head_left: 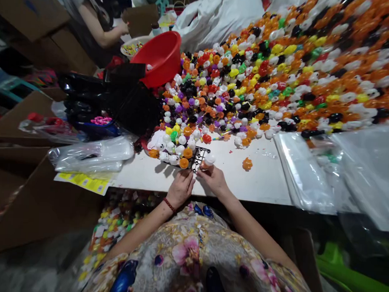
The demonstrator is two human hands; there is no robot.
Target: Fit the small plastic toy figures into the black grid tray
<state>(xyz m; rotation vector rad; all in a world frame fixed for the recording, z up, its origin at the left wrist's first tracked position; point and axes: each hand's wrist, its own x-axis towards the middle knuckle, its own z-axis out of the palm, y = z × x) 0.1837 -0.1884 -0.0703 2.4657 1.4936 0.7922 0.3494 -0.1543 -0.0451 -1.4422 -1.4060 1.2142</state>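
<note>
A black plastic grid rack [202, 153] lies on the white table, its left part covered by small white and orange toy heads [188, 153]. My left hand [179, 189], with a red bead bracelet at the wrist, is closed on the rack's near edge, fingertips pinched together. Just to the right, my right hand [215, 181] is closed around a small white toy piece [209, 159] at the right end of the rack. The undersides of the fingers are hidden. A single orange toy pumpkin [247, 164] lies farther right on the table.
A large heap of mixed toy pieces [248, 79] fills the back and right. A red basin [162, 55] and black bags [132, 101] stand at the back left. Clear plastic bags [304, 171] lie right, more bags [95, 153] left. Another person's arm [102, 32] works behind.
</note>
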